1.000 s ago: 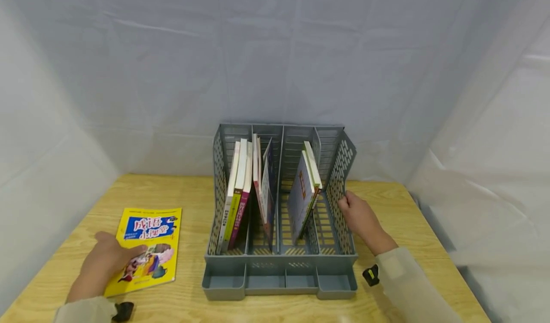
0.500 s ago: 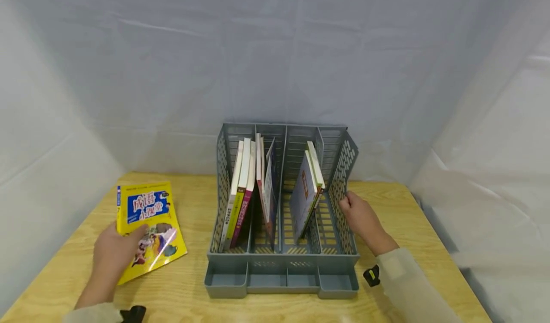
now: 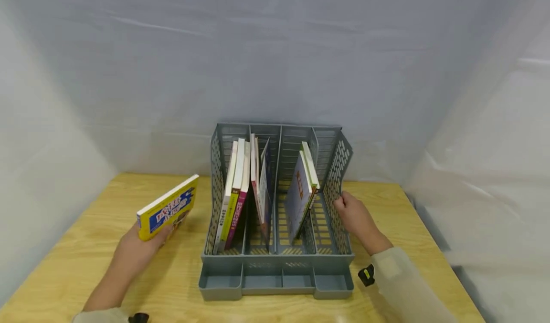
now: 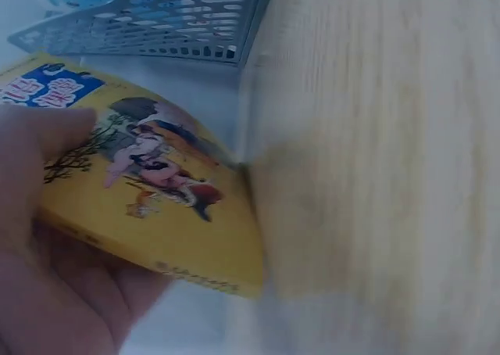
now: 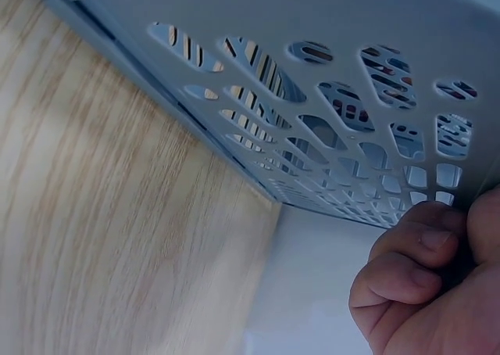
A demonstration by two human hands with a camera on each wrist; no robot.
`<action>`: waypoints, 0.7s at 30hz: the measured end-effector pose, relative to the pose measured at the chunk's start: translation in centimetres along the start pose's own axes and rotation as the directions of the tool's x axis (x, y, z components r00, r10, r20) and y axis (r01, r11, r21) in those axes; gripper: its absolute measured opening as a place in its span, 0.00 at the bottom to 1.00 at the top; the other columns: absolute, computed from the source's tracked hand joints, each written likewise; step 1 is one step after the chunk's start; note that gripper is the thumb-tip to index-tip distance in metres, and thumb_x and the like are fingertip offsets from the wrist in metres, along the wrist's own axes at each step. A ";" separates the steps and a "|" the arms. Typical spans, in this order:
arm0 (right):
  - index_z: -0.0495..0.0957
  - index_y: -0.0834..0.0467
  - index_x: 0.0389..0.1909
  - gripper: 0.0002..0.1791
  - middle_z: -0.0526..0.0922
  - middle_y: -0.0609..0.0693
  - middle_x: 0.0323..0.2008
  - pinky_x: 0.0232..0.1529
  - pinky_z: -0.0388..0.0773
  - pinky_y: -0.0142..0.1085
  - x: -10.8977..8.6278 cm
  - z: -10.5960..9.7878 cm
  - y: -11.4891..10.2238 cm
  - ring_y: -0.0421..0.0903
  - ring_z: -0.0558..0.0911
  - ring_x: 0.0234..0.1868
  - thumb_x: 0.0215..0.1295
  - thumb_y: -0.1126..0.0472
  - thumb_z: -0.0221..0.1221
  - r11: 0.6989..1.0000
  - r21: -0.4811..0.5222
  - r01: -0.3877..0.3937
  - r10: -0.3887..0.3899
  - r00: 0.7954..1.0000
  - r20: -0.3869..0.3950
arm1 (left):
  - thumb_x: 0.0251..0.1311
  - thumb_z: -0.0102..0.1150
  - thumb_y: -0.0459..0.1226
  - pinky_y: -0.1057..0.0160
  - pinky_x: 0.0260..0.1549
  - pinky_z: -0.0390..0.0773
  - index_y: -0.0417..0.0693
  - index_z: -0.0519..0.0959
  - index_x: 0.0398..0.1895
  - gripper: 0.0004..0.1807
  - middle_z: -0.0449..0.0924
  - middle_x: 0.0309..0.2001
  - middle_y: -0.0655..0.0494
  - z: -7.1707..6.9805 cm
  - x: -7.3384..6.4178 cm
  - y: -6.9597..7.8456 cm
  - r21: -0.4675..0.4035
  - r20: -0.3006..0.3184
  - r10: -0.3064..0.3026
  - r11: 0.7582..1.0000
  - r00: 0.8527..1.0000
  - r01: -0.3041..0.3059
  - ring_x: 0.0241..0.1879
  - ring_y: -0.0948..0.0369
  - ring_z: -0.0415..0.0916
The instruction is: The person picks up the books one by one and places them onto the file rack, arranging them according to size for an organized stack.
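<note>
A yellow book with a blue title panel is held up by my left hand, thumb across its cover. In the left wrist view the book bows slightly, its pictured cover showing and fingers curled behind it. My right hand grips the right side wall of a grey desk file organizer. Seen from the right wrist, the fingers curl at the edge of that perforated wall. Books stand in the organizer's left compartment; thinner ones lean in the second, and others in the third.
Along the organizer's front runs a row of small open trays. It stands on a wooden table. Pale sheeting hangs behind and on both sides of the table.
The yellow book, flat on the table at first, has been gripped by my left hand, lifted, tilted upright and brought right toward the organizer. My right hand stays on the organizer's wall.
</note>
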State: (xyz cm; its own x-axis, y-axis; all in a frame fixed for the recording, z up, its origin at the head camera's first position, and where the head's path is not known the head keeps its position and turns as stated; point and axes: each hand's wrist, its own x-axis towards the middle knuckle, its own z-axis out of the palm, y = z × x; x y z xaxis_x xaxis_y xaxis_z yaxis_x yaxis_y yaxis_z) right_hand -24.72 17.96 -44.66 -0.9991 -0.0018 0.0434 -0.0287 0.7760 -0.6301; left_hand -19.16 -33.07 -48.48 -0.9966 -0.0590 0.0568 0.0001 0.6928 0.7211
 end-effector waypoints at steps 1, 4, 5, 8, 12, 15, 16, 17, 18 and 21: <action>0.58 0.55 0.32 0.13 0.61 0.51 0.24 0.28 0.60 0.40 0.0 0.1 0.0 0.46 0.59 0.22 0.80 0.56 0.37 1.000 0.003 0.001 -0.001 1.000 -0.001 | 0.74 0.49 0.62 0.35 0.45 0.81 0.39 0.60 0.78 0.44 0.71 0.67 0.29 -0.2 0.1 0.1 0.052 0.045 0.003 0.999 0.999 -0.006 0.59 0.30 0.75; 0.58 0.55 0.32 0.13 0.61 0.51 0.24 0.28 0.60 0.40 0.1 0.3 0.1 0.46 0.59 0.22 0.80 0.56 0.37 1.000 0.008 -0.003 0.003 1.000 -0.011 | 0.77 0.43 0.61 0.36 0.37 0.80 0.37 0.55 0.80 0.44 0.68 0.68 0.26 -0.7 0.2 0.6 0.164 0.126 0.006 0.986 0.992 -0.027 0.55 0.28 0.76; 0.58 0.55 0.32 0.13 0.60 0.51 0.24 0.28 0.60 0.40 0.0 0.3 0.1 0.46 0.59 0.22 0.80 0.56 0.37 1.000 0.008 -0.005 0.005 1.000 -0.014 | 0.78 0.41 0.60 0.40 0.34 0.81 0.35 0.56 0.79 0.43 0.70 0.66 0.24 -0.7 0.1 1.0 0.179 0.116 0.005 0.983 0.993 -0.026 0.52 0.29 0.79; 0.59 0.55 0.32 0.13 0.61 0.51 0.23 0.28 0.60 0.40 0.1 0.3 0.1 0.46 0.59 0.22 0.80 0.56 0.37 1.000 0.008 -0.003 0.003 1.000 -0.019 | 0.80 0.41 0.54 0.51 0.27 0.83 0.34 0.62 0.75 0.36 0.76 0.60 0.24 -0.2 -0.2 2.6 0.060 -0.056 -0.018 0.998 0.998 0.022 0.45 0.35 0.83; 0.59 0.55 0.32 0.14 0.61 0.51 0.23 0.28 0.60 0.40 0.2 0.6 0.0 0.46 0.59 0.22 0.81 0.56 0.37 1.000 0.005 0.012 -0.012 1.000 -0.011 | 0.80 0.47 0.47 0.59 0.42 0.86 0.52 0.58 0.78 0.29 0.76 0.64 0.41 0.4 -1.2 6.9 -0.291 -0.423 -0.025 0.951 0.906 -0.110 0.56 0.45 0.81; 0.59 0.55 0.32 0.14 0.61 0.51 0.24 0.28 0.60 0.40 0.3 0.7 0.1 0.47 0.59 0.22 0.81 0.55 0.36 1.000 -0.001 0.008 -0.008 1.000 -0.007 | 0.78 0.52 0.37 0.62 0.57 0.80 0.58 0.51 0.81 0.34 0.69 0.70 0.52 0.3 -2.2 11.0 -0.361 -0.634 0.113 0.832 0.765 -0.422 0.64 0.52 0.74; 0.59 0.55 0.32 0.14 0.61 0.51 0.24 0.28 0.60 0.40 0.3 0.6 0.1 0.47 0.60 0.22 0.81 0.55 0.36 1.000 -0.002 0.004 -0.004 1.000 -0.008 | 0.76 0.53 0.33 0.62 0.60 0.78 0.56 0.50 0.81 0.36 0.67 0.71 0.54 0.5 -2.6 12.3 -0.350 -0.685 0.164 0.780 0.709 -0.518 0.64 0.53 0.72; 0.59 0.55 0.32 0.14 0.61 0.51 0.23 0.28 0.61 0.40 0.3 0.6 0.2 0.47 0.60 0.22 0.81 0.55 0.36 1.000 -0.003 -0.001 0.001 1.000 -0.012 | 0.75 0.54 0.31 0.61 0.62 0.77 0.50 0.50 0.80 0.36 0.66 0.71 0.53 0.7 -3.1 13.5 -0.316 -0.726 0.215 0.739 0.653 -0.595 0.64 0.53 0.72; 0.59 0.55 0.32 0.15 0.62 0.51 0.23 0.27 0.61 0.40 0.2 0.5 0.3 0.47 0.60 0.22 0.81 0.55 0.36 1.000 -0.006 -0.004 0.004 1.000 -0.015 | 0.74 0.55 0.29 0.60 0.62 0.76 0.44 0.50 0.78 0.36 0.66 0.71 0.51 1.0 -3.6 14.5 -0.276 -0.760 0.256 0.705 0.597 -0.653 0.64 0.53 0.72; 0.59 0.55 0.32 0.15 0.62 0.51 0.24 0.28 0.60 0.40 0.2 0.3 0.5 0.47 0.60 0.22 0.81 0.55 0.36 1.000 -0.002 0.000 0.000 1.000 -0.012 | 0.71 0.57 0.27 0.60 0.62 0.76 0.31 0.48 0.72 0.35 0.67 0.69 0.45 2.2 -5.3 16.9 -0.180 -0.815 0.320 0.652 0.483 -0.737 0.61 0.53 0.74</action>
State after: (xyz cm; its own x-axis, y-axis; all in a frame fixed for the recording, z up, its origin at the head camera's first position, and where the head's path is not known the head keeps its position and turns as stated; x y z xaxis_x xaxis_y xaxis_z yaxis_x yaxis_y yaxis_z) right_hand -24.90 18.17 -45.17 -0.9986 0.0052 0.0527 -0.0291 0.7772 -0.6286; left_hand -14.11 -19.47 -38.13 -0.4142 -0.3923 0.8213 0.7490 0.3658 0.5525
